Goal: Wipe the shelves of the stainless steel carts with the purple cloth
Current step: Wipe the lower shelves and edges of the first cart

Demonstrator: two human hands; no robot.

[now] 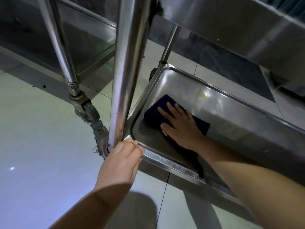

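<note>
The right hand (180, 125) lies flat on the purple cloth (165, 113), its fingers (170, 107) straight and slightly spread, pressing the cloth down onto the bottom shelf (231, 116) of the steel cart. The cloth is folded into a dark pad; most of it shows beyond and to the left of the fingertips, and one edge sticks out on the far side of the wrist. It sits toward the left end of the shelf, close to the rounded corner, well inside the raised rim. A bright patch of reflected light lies on the shelf beyond the fingertips.

The left hand (123, 156) holds the near left corner of that same shelf, its fingers curled over the rim right at the foot of the upright post (128, 63). Just left of those fingers is a grimy caster (100, 138) with frayed threads caught in it. Further beyond stands a second caster (87, 109) under the leg of another cart (85, 38), whose shelf runs across the upper left. An upper shelf (239, 27) hangs over the right hand. Pale floor tiles (41, 138) lie under everything.
</note>
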